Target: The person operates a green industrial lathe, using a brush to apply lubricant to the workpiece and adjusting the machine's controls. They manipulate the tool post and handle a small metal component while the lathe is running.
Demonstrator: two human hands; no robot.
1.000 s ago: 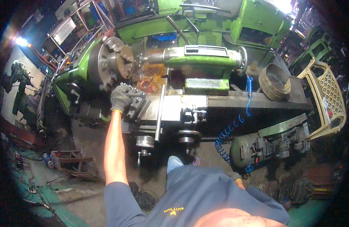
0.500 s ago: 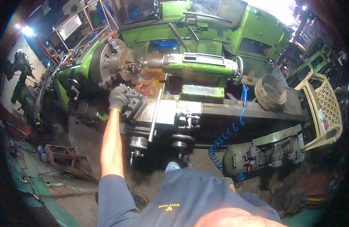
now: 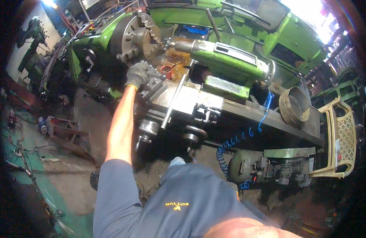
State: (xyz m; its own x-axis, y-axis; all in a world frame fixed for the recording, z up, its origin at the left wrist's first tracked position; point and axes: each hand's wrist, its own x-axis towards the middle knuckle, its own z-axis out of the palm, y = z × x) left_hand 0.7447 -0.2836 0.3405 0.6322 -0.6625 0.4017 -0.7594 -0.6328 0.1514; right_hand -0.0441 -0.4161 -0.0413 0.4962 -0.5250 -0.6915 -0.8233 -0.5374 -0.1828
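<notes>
One large green-and-grey metal lathe (image 3: pixel 226 55); round steel chuck (image 3: pixel 145 43), far left. One dark steel block tool post (image 3: pixel 154 88), nearer, right of chuck. Two hands: left (image 3: pixel 137 75), grey-gloved, over the post, grip unclear; right (image 3: pixel 233 186), mostly hidden, state indeterminable. Advisable: gloved fingers clear of chuck. Dark-blue fabric shirt (image 3: pixel 202 186): small yellow lettering (image 3: pixel 183 204), legible.

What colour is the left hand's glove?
The glove is grey with a yellow cuff edge; the head view shows it best.
</notes>
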